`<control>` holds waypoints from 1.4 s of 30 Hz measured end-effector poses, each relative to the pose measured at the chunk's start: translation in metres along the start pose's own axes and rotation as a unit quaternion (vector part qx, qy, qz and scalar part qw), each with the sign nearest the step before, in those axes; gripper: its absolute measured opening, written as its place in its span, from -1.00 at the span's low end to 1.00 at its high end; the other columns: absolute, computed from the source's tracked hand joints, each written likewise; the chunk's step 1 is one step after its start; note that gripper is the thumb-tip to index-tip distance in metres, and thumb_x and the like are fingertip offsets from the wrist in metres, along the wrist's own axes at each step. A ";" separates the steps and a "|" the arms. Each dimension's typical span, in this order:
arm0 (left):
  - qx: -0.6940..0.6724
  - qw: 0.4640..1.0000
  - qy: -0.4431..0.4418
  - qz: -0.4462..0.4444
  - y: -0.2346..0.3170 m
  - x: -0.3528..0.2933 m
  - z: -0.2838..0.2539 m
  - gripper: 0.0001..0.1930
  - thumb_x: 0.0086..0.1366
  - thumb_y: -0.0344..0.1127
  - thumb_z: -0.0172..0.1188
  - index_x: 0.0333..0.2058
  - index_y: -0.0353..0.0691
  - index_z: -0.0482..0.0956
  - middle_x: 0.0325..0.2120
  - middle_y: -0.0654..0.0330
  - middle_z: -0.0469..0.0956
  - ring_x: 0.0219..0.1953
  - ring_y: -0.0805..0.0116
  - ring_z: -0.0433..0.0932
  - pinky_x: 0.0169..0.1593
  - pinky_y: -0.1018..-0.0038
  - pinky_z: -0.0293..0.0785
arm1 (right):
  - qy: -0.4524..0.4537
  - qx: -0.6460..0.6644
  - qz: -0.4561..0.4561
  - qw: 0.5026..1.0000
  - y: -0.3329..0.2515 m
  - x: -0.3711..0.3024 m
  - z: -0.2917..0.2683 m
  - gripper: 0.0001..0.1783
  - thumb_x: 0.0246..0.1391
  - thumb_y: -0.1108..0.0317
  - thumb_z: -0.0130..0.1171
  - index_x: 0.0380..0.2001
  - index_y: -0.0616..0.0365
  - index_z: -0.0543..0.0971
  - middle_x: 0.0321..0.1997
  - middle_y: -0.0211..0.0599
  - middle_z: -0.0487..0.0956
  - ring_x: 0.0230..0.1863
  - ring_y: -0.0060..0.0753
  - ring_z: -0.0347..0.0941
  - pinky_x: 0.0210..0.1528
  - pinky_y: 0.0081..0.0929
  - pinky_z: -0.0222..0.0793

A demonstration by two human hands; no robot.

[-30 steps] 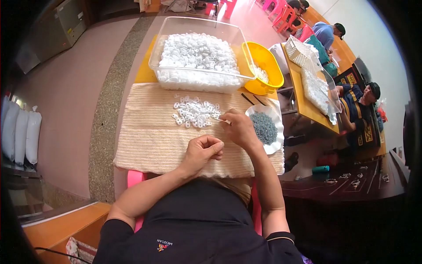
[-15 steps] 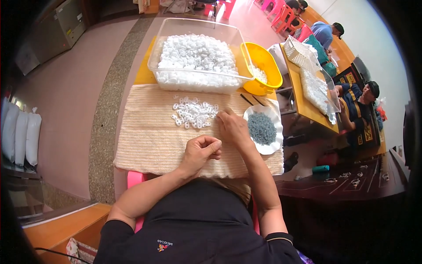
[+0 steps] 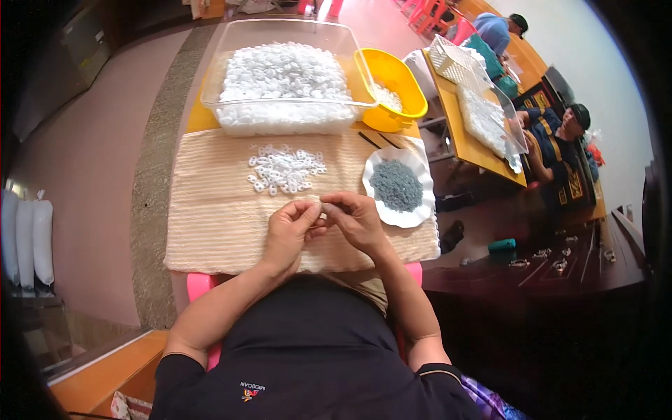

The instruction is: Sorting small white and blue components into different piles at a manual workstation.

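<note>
My left hand and my right hand meet over the near part of the towel, fingertips pinched together. A small whitish piece shows between the fingertips, mostly covered by them. What my left fingers pinch is too small to tell. Just beyond the hands lies a loose pile of small white plastic pieces with holes. To the right of my right hand, a white wavy-edged plate carries a heap of tiny grey-blue parts.
A ribbed beige towel covers the table. At its far side stand a clear bin full of white pieces and a yellow basin. Two thin dark sticks lie near the plate. A person sits at another table on the right.
My right hand has come back from the edge of the white pile to meet my left hand. The whole view has shifted slightly.
</note>
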State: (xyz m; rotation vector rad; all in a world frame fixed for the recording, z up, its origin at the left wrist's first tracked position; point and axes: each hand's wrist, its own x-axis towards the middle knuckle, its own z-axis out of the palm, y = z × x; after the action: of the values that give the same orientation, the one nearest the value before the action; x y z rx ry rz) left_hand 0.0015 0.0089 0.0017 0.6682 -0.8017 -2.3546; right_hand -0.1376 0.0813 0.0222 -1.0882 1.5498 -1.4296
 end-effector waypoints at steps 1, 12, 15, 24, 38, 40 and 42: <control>0.008 1.000 -0.002 -0.001 0.001 0.000 -0.001 -0.92 0.33 -0.38 0.11 -0.28 -0.23 0.53 -0.44 0.26 0.56 -0.39 0.53 0.56 -0.32 0.63 0.54 | 0.006 -0.002 -0.001 1.000 0.001 -0.001 0.002 -0.80 0.14 0.52 0.14 -0.16 0.33 0.56 -0.35 -0.32 0.60 -0.36 -0.61 0.51 -0.31 -0.64 0.48; 0.010 1.000 -0.010 -0.001 -0.001 0.000 0.000 -0.93 0.34 -0.37 0.10 -0.27 -0.21 0.51 -0.42 0.27 0.57 -0.40 0.54 0.55 -0.32 0.63 0.54 | 0.044 -0.031 -0.039 0.998 0.011 -0.016 0.003 -0.86 0.11 0.54 0.17 -0.25 0.35 0.55 -0.29 -0.37 0.58 -0.29 -0.66 0.50 -0.29 -0.68 0.46; 0.010 1.000 -0.012 -0.010 -0.002 0.001 -0.002 -0.93 0.33 -0.37 0.11 -0.28 -0.22 0.50 -0.40 0.25 0.56 -0.38 0.52 0.56 -0.30 0.61 0.56 | 0.045 -0.131 -0.093 0.986 0.002 -0.024 -0.005 -0.88 0.08 0.55 0.19 -0.28 0.32 0.55 -0.33 -0.33 0.56 -0.33 -0.61 0.51 -0.38 -0.66 0.44; 0.024 1.000 -0.009 -0.011 -0.003 -0.001 0.000 -0.89 0.30 -0.41 0.14 -0.22 -0.28 0.48 -0.37 0.20 0.55 -0.36 0.47 0.56 -0.25 0.57 0.59 | 0.151 -0.514 -0.183 0.824 -0.020 -0.056 -0.066 -0.75 -0.09 0.43 0.31 -0.27 0.21 0.58 -0.29 -0.18 0.55 -0.36 -0.13 0.53 -0.38 -0.35 0.45; 0.048 0.999 -0.011 -0.010 -0.005 -0.001 0.001 -0.86 0.28 -0.47 0.15 -0.18 -0.32 0.51 -0.38 0.20 0.56 -0.36 0.47 0.56 -0.25 0.57 0.60 | 0.054 -0.635 -0.074 0.767 -0.027 -0.039 -0.071 -0.65 -0.01 0.17 0.26 -0.20 0.14 0.52 -0.28 -0.25 0.47 -0.28 -0.15 0.48 -0.31 -0.28 0.43; 0.048 0.999 -0.011 -0.010 -0.004 -0.002 0.002 -0.86 0.28 -0.47 0.15 -0.18 -0.32 0.51 -0.38 0.21 0.56 -0.36 0.48 0.56 -0.26 0.57 0.60 | 0.058 -0.631 -0.072 0.770 -0.026 -0.039 -0.071 -0.66 -0.02 0.18 0.26 -0.22 0.14 0.53 -0.28 -0.25 0.47 -0.28 -0.15 0.48 -0.32 -0.28 0.42; 0.050 0.999 -0.012 -0.009 -0.004 -0.002 0.001 -0.86 0.28 -0.47 0.15 -0.18 -0.32 0.51 -0.38 0.21 0.56 -0.37 0.48 0.56 -0.26 0.57 0.60 | 0.060 -0.619 -0.086 0.778 -0.025 -0.039 -0.071 -0.68 -0.02 0.19 0.27 -0.24 0.13 0.54 -0.28 -0.25 0.47 -0.28 -0.16 0.48 -0.32 -0.29 0.42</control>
State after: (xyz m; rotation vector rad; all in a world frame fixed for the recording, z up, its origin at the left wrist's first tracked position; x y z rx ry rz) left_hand 0.0008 0.0132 0.0004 0.6926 -0.9320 -2.3551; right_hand -0.1868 0.1429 0.0531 -1.8945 2.6160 -0.3819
